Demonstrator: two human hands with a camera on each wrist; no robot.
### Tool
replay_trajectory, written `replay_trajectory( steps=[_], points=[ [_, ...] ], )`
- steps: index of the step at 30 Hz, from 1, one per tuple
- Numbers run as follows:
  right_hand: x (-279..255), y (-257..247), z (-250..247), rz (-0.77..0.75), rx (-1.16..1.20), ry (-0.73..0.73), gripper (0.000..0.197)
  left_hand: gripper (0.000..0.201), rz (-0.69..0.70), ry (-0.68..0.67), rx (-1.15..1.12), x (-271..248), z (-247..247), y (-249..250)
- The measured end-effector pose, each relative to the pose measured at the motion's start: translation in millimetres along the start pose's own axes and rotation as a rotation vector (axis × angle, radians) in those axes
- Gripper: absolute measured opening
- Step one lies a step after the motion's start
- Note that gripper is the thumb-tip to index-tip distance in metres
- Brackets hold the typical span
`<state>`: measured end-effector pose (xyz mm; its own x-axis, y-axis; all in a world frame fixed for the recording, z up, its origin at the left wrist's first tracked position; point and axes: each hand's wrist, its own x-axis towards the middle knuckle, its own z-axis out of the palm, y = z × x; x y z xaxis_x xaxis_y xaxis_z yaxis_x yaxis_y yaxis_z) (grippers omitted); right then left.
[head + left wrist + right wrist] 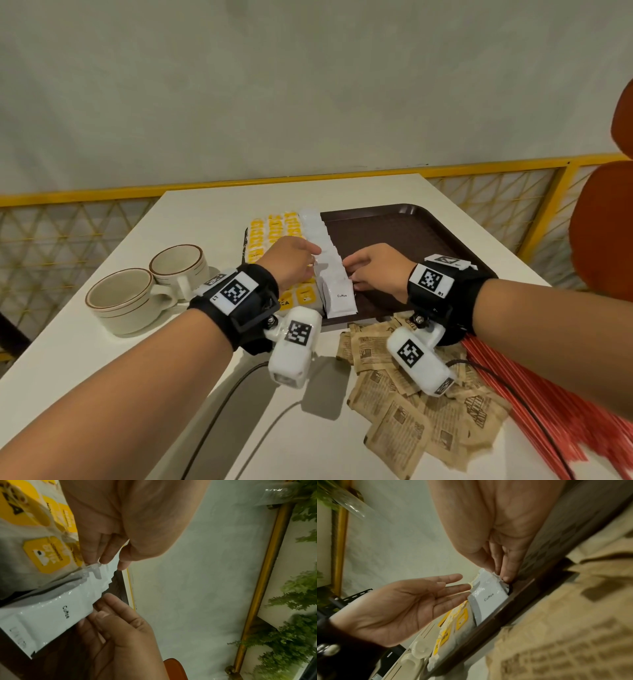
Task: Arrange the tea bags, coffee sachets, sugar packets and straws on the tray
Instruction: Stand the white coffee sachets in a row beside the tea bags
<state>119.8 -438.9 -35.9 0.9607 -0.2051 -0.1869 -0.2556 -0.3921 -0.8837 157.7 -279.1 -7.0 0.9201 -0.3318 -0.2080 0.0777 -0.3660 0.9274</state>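
Brown tray [411, 219] taken as landmark, set on white surface [205, 212].
Coffee sachets [337, 291]: row on tray, flanked by both hands.
Left hand [291, 260]: fingers straight, laid against row.
Right hand [376, 270]: fingertips pressed to row.
Tea bags [270, 229]: on tray's left part.
Sugar packets [411, 411]: heaped before tray.
Red straws [534, 394]: laid right of the packets.
Two cups [144, 287]: left of tray.

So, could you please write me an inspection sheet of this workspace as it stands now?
Surface: white table, dark brown plastic tray on it.
Job's things: yellow-labelled tea bags and overlapping row of white coffee sachets on tray; brown paper sugar packets and red straws off it.
Clutter: two cream cups.
Hands: left hand and right hand flank the sachet row, fingers touching it.
Cables: black cables.
Surroundings: yellow railing, orange chair.
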Motion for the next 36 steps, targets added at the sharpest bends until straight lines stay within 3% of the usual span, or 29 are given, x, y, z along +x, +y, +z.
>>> replay_trajectory(
  steps=[6, 10, 14, 18, 28, 36],
  points=[
    [-5.1, -1.4, 0.5, 0.016, 0.063, -0.031, 0.033, 0.03, 0.006, 0.0, -0.001, 1.3, 4.5, 2.5],
    [-6.9, 0.3, -4.6, 0.031, 0.076, -0.017, 0.035, 0.026, -0.033, -0.012, -0.184, -4.1, 1.2, 0.0],
    [-11.4, 4.7, -3.6, 0.049, 0.063, -0.091, 0.039, 0.026, -0.098, -0.065, -0.363, -18.3, -1.8, -7.1],
    [-11.2, 6.7, 2.7, 0.031, 0.06, -0.076, 0.044, 0.049, -0.121, -0.072, -0.402, -25.3, 1.5, -10.9],
    [-9.8, 4.8, 6.3, -0.004, -0.069, -0.04, 0.047, 0.053, -0.114, -0.072, -0.401, -27.0, 15.8, -8.3],
    [-12.4, -15.1, 6.8, 0.016, -0.012, -0.054, 0.043, 0.048, -0.101, 0.001, -0.445, -11.8, -0.4, -5.6]
  ],
)
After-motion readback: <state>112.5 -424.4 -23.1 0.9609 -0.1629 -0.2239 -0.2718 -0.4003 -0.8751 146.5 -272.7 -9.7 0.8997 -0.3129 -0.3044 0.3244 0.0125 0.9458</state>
